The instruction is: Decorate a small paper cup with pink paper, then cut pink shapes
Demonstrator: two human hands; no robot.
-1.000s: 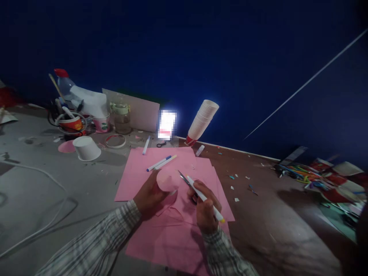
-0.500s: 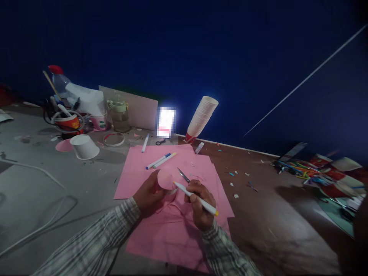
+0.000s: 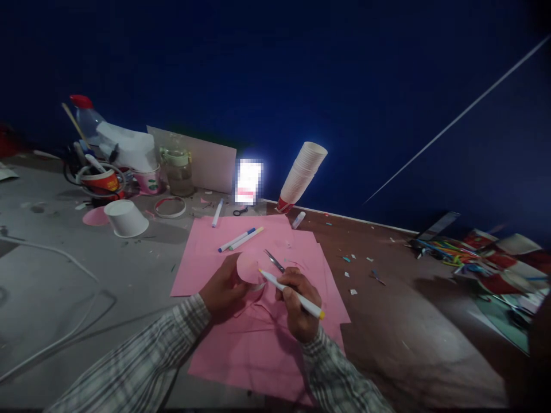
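Observation:
My left hand is closed around a paper cup whose upper part shows a round pink paper; part of its white rim is visible below. In my right hand is a white marker with a yellow tip, and that tip is at the right edge of the pink round. Scissors blades stick out beyond my right fingers; their handles are hidden, so whether they are held or lie beneath I cannot tell. Pink paper sheets lie under both hands.
Several markers lie on the sheets. Behind stand a leaning stack of paper cups, a bright blurred screen and a glass jar. An upturned white cup and a cable are left; paper scraps and red cups right.
The marker's tip has shifted slightly up and left along the edge of the pink round. The scissors blades' tips look a little farther apart. My left hand has barely moved.

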